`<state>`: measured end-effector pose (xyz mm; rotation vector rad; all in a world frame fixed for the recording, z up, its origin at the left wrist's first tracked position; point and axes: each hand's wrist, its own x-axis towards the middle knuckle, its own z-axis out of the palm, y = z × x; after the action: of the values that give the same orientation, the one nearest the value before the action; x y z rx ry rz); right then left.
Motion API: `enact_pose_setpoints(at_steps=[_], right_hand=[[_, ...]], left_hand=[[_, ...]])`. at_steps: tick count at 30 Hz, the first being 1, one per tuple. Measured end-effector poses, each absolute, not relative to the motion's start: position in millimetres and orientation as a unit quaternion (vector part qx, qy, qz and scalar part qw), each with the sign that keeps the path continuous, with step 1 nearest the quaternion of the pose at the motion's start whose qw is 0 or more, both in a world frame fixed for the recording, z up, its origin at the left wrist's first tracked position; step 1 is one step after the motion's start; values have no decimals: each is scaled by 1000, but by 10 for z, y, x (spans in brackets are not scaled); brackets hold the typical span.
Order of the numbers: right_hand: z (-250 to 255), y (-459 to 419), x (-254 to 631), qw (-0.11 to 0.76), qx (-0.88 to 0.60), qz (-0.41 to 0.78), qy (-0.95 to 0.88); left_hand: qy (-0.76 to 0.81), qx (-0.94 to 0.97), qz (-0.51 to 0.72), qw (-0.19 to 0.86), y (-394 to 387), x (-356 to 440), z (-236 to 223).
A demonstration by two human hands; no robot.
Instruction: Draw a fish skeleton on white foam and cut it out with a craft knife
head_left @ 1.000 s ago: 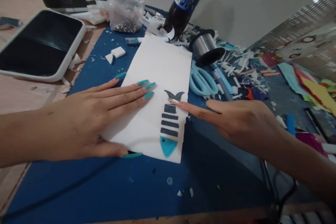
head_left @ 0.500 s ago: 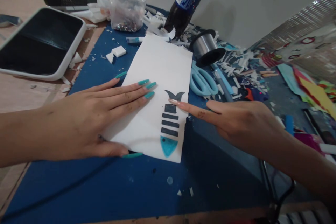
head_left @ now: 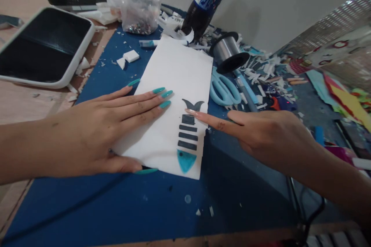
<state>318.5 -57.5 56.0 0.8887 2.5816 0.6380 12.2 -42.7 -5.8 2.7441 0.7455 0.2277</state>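
A white sheet point(head_left: 176, 81) lies on a blue mat point(head_left: 121, 208). On its right side is a paper fish skeleton: a dark tail point(head_left: 192, 104), several dark bars point(head_left: 187, 136) and a teal head point(head_left: 184, 160). My left hand point(head_left: 98, 131), with teal nails, lies flat and open on the sheet's left part, fingers stretched out. My right hand point(head_left: 261, 133) points with its index finger, whose tip touches the top bar just under the tail; its other fingers are curled in.
Light blue scissors point(head_left: 223, 88), a spool of clear thread point(head_left: 227, 52), a dark bottle point(head_left: 203, 4) and a plastic bag point(head_left: 139, 4) stand behind the sheet. A tablet point(head_left: 43, 46) lies at left. Paper scraps and coloured sheets point(head_left: 344, 100) clutter the right.
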Motion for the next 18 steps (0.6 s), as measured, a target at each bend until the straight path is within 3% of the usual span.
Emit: enact_pose_setpoints(at_steps=[12,18], right_hand=[[659,-514,3089,220,285,225,906],[626,-469,3101,193,262,222,919]], left_hand=[[254,953,79,147,-412,116,-62],[257,950,85,158,-429,131,-42]])
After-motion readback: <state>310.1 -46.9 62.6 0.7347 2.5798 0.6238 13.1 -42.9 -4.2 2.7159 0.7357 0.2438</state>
